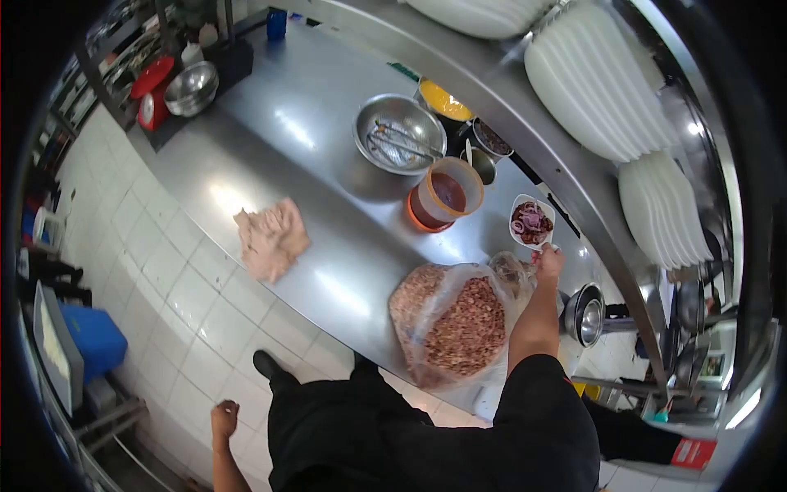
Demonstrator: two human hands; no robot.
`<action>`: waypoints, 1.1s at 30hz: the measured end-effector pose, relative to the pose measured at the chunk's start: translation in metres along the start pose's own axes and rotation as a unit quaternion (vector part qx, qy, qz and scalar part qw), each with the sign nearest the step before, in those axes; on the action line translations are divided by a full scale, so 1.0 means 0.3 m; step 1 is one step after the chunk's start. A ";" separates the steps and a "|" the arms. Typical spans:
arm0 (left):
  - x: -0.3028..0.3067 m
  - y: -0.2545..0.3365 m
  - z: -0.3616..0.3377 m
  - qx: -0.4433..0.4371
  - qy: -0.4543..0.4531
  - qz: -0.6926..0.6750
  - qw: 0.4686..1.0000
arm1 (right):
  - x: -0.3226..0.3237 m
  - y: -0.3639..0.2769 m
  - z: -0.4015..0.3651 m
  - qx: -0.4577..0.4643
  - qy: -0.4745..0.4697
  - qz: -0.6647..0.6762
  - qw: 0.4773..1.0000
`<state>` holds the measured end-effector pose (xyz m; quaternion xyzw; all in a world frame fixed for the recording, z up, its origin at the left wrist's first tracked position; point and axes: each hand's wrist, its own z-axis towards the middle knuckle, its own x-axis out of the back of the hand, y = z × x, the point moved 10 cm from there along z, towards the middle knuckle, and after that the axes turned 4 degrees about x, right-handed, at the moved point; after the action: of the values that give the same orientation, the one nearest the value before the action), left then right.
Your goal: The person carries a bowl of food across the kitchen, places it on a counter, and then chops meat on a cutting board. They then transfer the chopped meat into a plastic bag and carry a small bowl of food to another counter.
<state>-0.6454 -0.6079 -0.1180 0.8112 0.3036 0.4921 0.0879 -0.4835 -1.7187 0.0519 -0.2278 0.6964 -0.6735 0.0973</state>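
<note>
My right hand (550, 261) reaches over the steel counter, with its fingers closed at the near rim of a small white bowl (518, 235). Red onion rings (534, 218) lie on dark pieces of food in that bowl. A small red bit shows beside my fingers, too small to name. Under my right forearm sits a large clear plastic bag of ground meat (467, 328), and a smaller crumpled plastic bag (510, 271) lies close to my wrist. My left hand (224, 418) hangs low over the tiled floor, fingers curled in, with nothing visible in it.
A crumpled beige cloth (273, 238) lies at the counter's (328, 287) near edge. Further back are an orange-rimmed container of red liquid (447, 197), a steel bowl with tongs (400, 135) and a yellow-filled container (445, 100). White plates (594, 82) fill the overhead shelf. A red scale (153, 90) stands far left.
</note>
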 end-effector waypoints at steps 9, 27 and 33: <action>0.350 -0.351 0.400 -0.067 -0.068 -0.012 0.995 | -0.112 -0.584 -0.828 0.070 0.091 -0.033 0.993; 1.687 -0.353 1.558 -0.101 0.039 -0.190 0.976 | -2.928 -0.775 -2.578 0.063 -0.470 -0.009 0.880; 1.804 -1.642 1.377 0.327 0.238 -0.107 0.909 | -4.065 -0.769 -3.349 0.067 -0.698 -0.053 0.711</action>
<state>-0.3143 0.1641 -0.1391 0.6164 0.5439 0.5313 -0.2049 0.1848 -0.2713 0.1438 -0.6623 0.3702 -0.3713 0.5352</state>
